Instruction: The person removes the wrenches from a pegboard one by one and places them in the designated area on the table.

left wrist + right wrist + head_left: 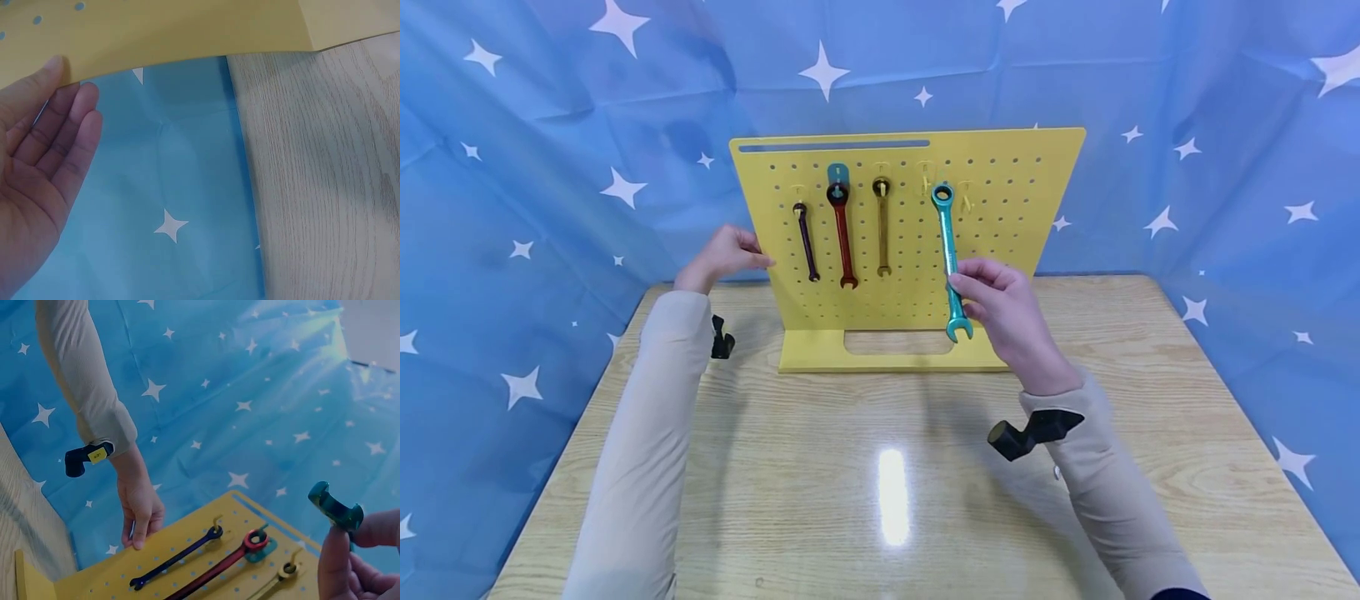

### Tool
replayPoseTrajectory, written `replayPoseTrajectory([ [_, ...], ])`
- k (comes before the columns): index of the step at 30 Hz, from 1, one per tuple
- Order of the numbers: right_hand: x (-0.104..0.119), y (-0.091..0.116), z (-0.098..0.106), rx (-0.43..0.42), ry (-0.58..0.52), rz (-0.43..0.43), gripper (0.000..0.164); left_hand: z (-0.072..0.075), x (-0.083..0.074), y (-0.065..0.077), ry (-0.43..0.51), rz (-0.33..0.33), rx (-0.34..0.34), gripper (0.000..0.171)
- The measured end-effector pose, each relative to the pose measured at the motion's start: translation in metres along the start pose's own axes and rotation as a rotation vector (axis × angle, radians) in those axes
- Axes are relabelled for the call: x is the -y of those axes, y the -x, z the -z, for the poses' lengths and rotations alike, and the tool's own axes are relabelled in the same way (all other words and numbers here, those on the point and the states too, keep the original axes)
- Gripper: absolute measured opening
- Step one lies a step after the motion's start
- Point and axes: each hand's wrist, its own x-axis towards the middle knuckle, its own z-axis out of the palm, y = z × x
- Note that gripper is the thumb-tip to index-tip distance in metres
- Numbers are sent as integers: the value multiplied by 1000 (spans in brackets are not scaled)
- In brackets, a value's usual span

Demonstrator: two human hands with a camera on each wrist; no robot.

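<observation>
- Right hand [1002,310] pinches teal wrench [948,242], fingers curled.
- Left hand [724,257] pinches pegboard [917,287] by its left edge.
- Three other wrenches [844,242] hang on hooks [967,203].

A glossy teal combination wrench [949,242], gripped along its shank by the right fingers [989,269], is nearly upright before the right half of a yellow pegboard [917,287], its black-lined ring end up and its open end down. The pegboard, with rows of round holes, stands on the table [805,467], its left edge pinched by the left fingers [756,260].
</observation>
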Motion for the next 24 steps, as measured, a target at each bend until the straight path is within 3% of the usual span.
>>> replayPoseTrajectory([
  [9,-6,20,23,-16,6,0,15,0,0,0,-9,3,5,24],
  [16,-10,34,43,-49,-6,-36,7,0,1,-1,-4,14,2,25],
  [24,-19,53,67,-69,21,-48,14,-1,1,-1,0,20,-2,24],
])
